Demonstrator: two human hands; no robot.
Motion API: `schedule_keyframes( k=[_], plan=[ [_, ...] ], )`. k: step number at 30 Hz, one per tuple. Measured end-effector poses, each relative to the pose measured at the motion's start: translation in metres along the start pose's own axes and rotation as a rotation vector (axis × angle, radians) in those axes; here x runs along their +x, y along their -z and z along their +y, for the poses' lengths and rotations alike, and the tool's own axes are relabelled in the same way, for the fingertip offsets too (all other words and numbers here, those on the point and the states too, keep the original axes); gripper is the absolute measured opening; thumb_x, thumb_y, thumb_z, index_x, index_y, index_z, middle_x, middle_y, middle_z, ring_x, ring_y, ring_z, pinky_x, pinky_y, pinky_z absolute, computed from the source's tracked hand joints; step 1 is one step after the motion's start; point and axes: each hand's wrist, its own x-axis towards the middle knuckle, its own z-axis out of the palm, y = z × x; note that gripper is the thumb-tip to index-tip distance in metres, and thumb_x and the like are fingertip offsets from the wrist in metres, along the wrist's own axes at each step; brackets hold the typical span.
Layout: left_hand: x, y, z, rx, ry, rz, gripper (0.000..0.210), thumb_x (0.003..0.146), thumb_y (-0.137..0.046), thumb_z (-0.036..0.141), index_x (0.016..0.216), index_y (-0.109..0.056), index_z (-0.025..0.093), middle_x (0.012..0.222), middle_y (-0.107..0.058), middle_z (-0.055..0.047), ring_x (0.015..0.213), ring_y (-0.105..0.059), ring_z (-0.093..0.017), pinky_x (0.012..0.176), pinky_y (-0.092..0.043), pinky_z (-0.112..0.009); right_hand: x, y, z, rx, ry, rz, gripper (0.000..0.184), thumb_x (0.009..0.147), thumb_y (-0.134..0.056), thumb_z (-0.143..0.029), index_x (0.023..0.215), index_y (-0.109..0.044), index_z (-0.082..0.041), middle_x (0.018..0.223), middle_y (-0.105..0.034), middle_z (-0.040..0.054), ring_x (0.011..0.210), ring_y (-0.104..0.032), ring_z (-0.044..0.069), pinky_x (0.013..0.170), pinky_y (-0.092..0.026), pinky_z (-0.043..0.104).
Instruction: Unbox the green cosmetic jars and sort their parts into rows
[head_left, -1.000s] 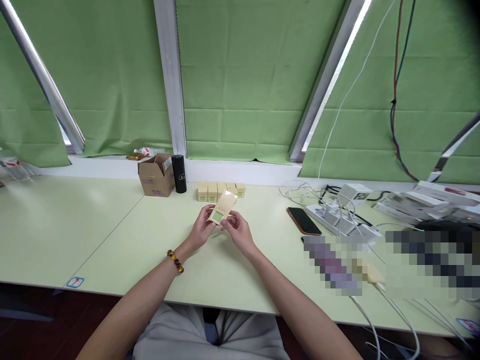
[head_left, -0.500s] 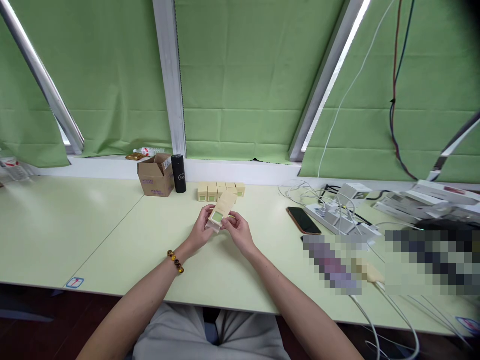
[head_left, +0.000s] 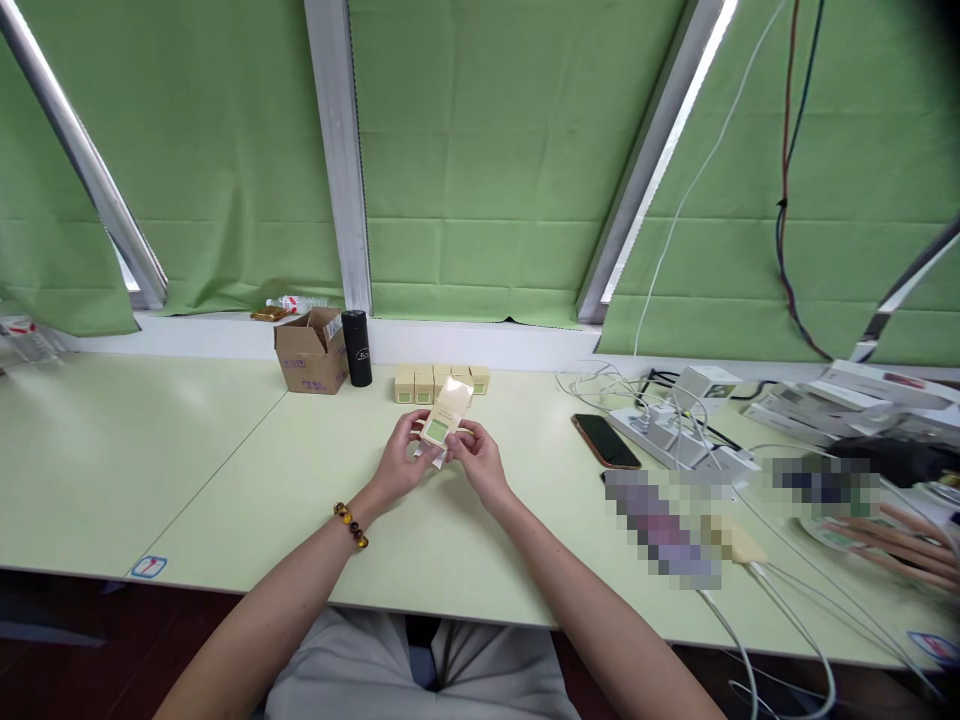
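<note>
Between my two hands is a small cream cardboard box (head_left: 450, 408) with a green label, tilted above the table. Its upper flap stands up, and pale flaps stick out at its lower end. My left hand (head_left: 399, 465) grips its left side, fingers curled behind it; a beaded bracelet is on that wrist. On the lower right of the box, the thumb and fingers of my right hand (head_left: 481, 468) are closed. Just beyond, a row of similar small boxes (head_left: 424, 382) stands on the table, partly covered by the held one.
Left of the row are a black bottle (head_left: 358, 350) and an opened brown carton (head_left: 311, 355). To the right lie a phone (head_left: 606, 441), a power strip (head_left: 660, 435) with tangled cables, and stacked white boxes (head_left: 862, 395). Blurred finger-like shapes (head_left: 900, 540) show at the far right.
The held box has turned slightly in my hands; its upper flap now catches the light and its lower flaps spread apart. At the far right, the dark pixelated area has shifted.
</note>
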Motion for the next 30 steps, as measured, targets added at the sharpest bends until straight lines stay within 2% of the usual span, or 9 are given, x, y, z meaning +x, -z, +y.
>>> schedule_keyframes(
  k=[7,12,15,22,27,30],
  plan=[
    [-0.002,0.0,-0.001,0.101,-0.063,0.014,0.042,0.104,-0.052,0.041,0.142,-0.059,0.023,0.139,-0.066,-0.011,0.126,-0.063,-0.03,0.107,-0.048,-0.045,-0.001,0.001,-0.005,0.001,-0.018,0.02,0.058,0.073,-0.086,-0.06,0.107,-0.055,-0.024,0.089,-0.08,0.0023,0.061,-0.061,0.014,0.059,-0.05,0.029],
    [0.0,-0.001,0.001,0.107,-0.01,0.075,0.039,0.099,-0.063,0.043,0.132,-0.064,0.024,0.132,-0.07,-0.01,0.118,-0.064,-0.029,0.102,-0.05,-0.044,-0.001,-0.001,-0.004,0.017,-0.038,-0.039,0.063,0.071,-0.087,-0.06,0.112,-0.058,-0.024,0.095,-0.081,0.0044,0.067,-0.066,0.017,0.057,-0.049,0.029],
    [0.001,-0.003,0.004,0.049,0.03,0.044,0.046,0.094,-0.072,0.041,0.135,-0.06,0.025,0.136,-0.067,-0.011,0.123,-0.062,-0.029,0.104,-0.049,-0.044,0.0,0.0,-0.004,0.015,-0.034,-0.052,0.063,0.071,-0.086,-0.061,0.113,-0.062,-0.022,0.097,-0.081,0.0059,0.07,-0.069,0.019,0.058,-0.05,0.029],
    [-0.005,-0.005,0.006,-0.075,0.116,-0.05,0.082,0.08,-0.086,0.032,0.151,-0.044,0.032,0.152,-0.055,-0.011,0.133,-0.057,-0.031,0.107,-0.047,-0.043,0.002,0.006,-0.004,0.071,-0.089,-0.045,0.063,0.072,-0.087,-0.059,0.116,-0.065,-0.021,0.097,-0.082,0.0088,0.076,-0.076,0.024,0.071,-0.06,0.037],
    [0.0,0.001,0.0,-0.213,0.057,-0.089,0.07,0.089,-0.077,0.045,0.147,-0.047,0.023,0.145,-0.06,-0.015,0.13,-0.06,-0.032,0.104,-0.05,-0.042,0.0,0.007,-0.009,0.119,-0.067,-0.039,0.063,0.072,-0.089,-0.053,0.121,-0.065,-0.02,0.104,-0.083,0.0106,0.088,-0.079,0.027,0.08,-0.063,0.041],
    [0.004,0.005,-0.005,-0.175,0.067,-0.046,0.057,0.092,-0.072,0.049,0.139,-0.055,0.02,0.136,-0.066,-0.016,0.122,-0.063,-0.03,0.098,-0.051,-0.04,-0.002,0.007,-0.012,0.104,-0.039,0.0,0.058,0.069,-0.091,-0.051,0.113,-0.068,-0.021,0.102,-0.083,0.0095,0.087,-0.079,0.028,0.08,-0.064,0.042]
  ],
)
